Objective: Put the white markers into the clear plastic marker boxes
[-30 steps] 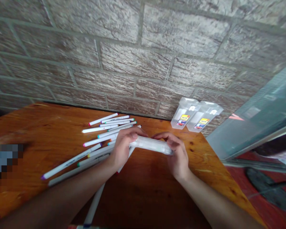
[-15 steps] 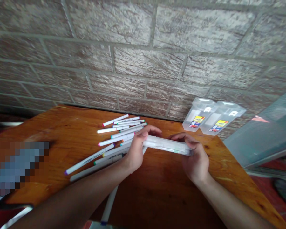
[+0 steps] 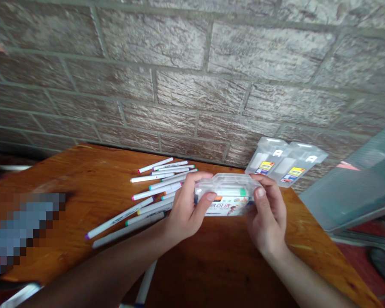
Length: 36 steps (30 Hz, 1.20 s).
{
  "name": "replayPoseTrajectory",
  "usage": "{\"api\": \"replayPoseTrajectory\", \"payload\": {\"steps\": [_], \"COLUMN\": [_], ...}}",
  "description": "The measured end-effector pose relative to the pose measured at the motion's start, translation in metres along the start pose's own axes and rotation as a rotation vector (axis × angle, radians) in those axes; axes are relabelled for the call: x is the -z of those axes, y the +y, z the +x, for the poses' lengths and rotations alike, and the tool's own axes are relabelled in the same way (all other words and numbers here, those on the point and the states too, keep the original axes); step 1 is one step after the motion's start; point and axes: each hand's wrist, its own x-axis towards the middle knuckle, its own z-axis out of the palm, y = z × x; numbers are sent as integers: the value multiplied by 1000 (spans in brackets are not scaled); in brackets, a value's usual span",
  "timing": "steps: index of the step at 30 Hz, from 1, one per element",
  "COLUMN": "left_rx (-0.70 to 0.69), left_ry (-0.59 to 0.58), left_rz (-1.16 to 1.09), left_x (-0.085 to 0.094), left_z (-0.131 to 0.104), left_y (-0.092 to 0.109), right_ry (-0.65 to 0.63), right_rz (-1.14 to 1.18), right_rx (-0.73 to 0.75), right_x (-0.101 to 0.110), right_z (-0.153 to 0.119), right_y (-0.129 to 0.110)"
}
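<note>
A clear plastic marker case (image 3: 227, 182) is held above the table between both hands. Its printed front label faces me, and a green-capped marker (image 3: 227, 192) shows through the plastic. My left hand (image 3: 189, 205) grips the case's left end, thumb across the front. Around the right end my right hand (image 3: 269, 214) is closed, its thumb near the upper corner. Beside and behind my left hand, several white markers (image 3: 154, 188) with coloured ends lie loose on the table. Another white marker (image 3: 146, 282) lies below my left forearm, partly hidden by it.
Two clear plastic containers (image 3: 269, 156) with yellow and blue labels stand at the table's back right, by the brick wall (image 3: 179, 85). The wooden table (image 3: 205, 265) ends at a slanted right edge. A blurred-out patch (image 3: 22, 231) covers something at the left.
The marker case has been tilted from edge-on so its printed front now faces me. My left thumb has moved onto the front, and the right hand has shifted its hold.
</note>
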Motion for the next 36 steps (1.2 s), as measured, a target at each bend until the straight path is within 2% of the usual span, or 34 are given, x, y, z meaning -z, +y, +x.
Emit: {"api": "replayPoseTrajectory", "payload": {"steps": [4, 10, 31, 36], "left_rx": [28, 139, 247, 338], "left_ry": [47, 81, 92, 115], "left_rz": [-28, -83, -169, -189], "left_x": [-1, -3, -8, -9], "left_z": [3, 8, 12, 17], "left_y": [3, 6, 4, -1], "right_ry": [-56, -45, -31, -70], "right_rz": [-157, -234, -177, -100], "right_rx": [118, 140, -8, -130], "right_x": [5, 4, 4, 6], "right_z": [0, 3, 7, 10], "right_y": [-1, -3, 4, 12]}}
